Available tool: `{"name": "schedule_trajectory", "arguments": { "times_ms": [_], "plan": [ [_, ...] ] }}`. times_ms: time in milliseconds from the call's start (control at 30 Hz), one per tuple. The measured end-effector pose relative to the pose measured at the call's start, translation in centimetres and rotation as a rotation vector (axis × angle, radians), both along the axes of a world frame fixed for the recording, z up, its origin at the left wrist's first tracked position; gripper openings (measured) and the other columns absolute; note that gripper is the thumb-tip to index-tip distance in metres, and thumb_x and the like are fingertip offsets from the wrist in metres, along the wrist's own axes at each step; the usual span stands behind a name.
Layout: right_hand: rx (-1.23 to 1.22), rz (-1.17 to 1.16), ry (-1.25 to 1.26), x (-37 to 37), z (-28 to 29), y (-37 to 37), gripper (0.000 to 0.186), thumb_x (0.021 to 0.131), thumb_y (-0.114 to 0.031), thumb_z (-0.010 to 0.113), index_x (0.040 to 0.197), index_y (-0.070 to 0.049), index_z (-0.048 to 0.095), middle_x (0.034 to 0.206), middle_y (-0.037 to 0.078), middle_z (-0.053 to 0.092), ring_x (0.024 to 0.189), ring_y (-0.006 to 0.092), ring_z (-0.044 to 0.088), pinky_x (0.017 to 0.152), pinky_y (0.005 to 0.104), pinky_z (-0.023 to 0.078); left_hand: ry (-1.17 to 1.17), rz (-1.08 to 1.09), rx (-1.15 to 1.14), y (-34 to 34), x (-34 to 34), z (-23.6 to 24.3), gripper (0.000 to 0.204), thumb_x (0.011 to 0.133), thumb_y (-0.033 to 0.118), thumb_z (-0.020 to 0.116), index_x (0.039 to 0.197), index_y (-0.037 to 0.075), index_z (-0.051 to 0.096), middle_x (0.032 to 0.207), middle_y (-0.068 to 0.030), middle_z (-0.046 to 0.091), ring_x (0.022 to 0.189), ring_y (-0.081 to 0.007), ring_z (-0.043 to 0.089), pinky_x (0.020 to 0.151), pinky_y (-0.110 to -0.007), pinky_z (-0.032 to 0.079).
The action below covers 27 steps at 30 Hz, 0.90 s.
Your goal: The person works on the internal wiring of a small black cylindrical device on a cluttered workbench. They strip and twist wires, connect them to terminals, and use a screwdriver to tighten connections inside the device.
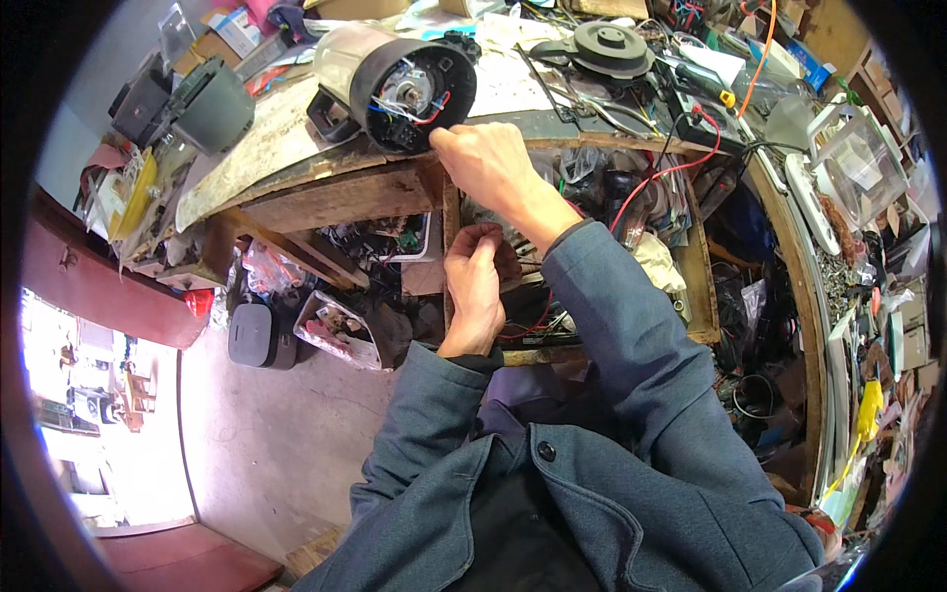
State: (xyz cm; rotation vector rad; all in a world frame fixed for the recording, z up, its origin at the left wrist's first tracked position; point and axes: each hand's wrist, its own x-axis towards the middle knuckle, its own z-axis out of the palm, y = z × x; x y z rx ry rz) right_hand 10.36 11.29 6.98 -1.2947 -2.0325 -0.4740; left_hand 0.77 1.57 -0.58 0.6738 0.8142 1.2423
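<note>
Head view, cluttered wooden workbench [296, 148], bare concrete floor [266, 434]

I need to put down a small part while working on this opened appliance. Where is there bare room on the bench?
The pale bare bench top left of the opened appliance, before the dark green housing, is free. Another flat patch lies between the appliance and the black disc. The right side, with wires and the clear container, is crowded. The right hand touches the appliance's rim.

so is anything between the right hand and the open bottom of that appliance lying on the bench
Nothing visible. The right hand is already at the lower rim of the appliance base, fingertips beside its exposed red and black wires. The left hand is lower, down in the open drawer.
</note>
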Motion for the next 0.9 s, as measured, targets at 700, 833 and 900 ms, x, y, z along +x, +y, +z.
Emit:
{"name": "schedule_trajectory", "arguments": {
  "times_ms": [700, 833, 900],
  "plan": [
    [0.095, 0.125, 0.204, 1.7, 0.5, -0.4, 0.014, 0.083, -0.021, 0.070, 0.094, -0.014, 0.075, 0.076, 0.007, 0.070, 0.075, 0.0290, 0.071, 0.064, 0.0427, 0.056, 0.049, -0.022, 0.058, 0.4, 0.5, -0.1, 0.009, 0.098, 0.010, 0.061, 0.102, 0.003, 0.063, 0.076, -0.0043, 0.063, 0.061, -0.0137, 0.059, 0.055, -0.028, 0.049],
    [0.032, 0.095, 0.217, -0.2, -0.8, 0.1, 0.011, 0.083, -0.022, 0.070, 0.088, -0.013, 0.074, 0.076, 0.008, 0.070, 0.075, 0.0305, 0.071, 0.064, 0.0443, 0.056, 0.085, -0.020, 0.013, 0.4, 0.5, -0.3, 0.011, 0.098, 0.009, 0.060, 0.104, 0.002, 0.064, 0.083, -0.0047, 0.066, 0.068, -0.0147, 0.062, 0.060, -0.030, 0.051],
    [0.007, 0.036, 0.206, -0.9, -1.1, 0.3, 0.010, 0.083, -0.022, 0.069, 0.084, -0.012, 0.072, 0.075, 0.009, 0.070, 0.074, 0.0317, 0.071, 0.062, 0.0455, 0.056, 0.082, -0.011, -0.009, 0.5, 0.5, 0.1, 0.015, 0.099, 0.008, 0.059, 0.110, 0.000, 0.065, 0.094, -0.0059, 0.069, 0.079, -0.0158, 0.065, 0.069, -0.031, 0.053]
  ]
}}
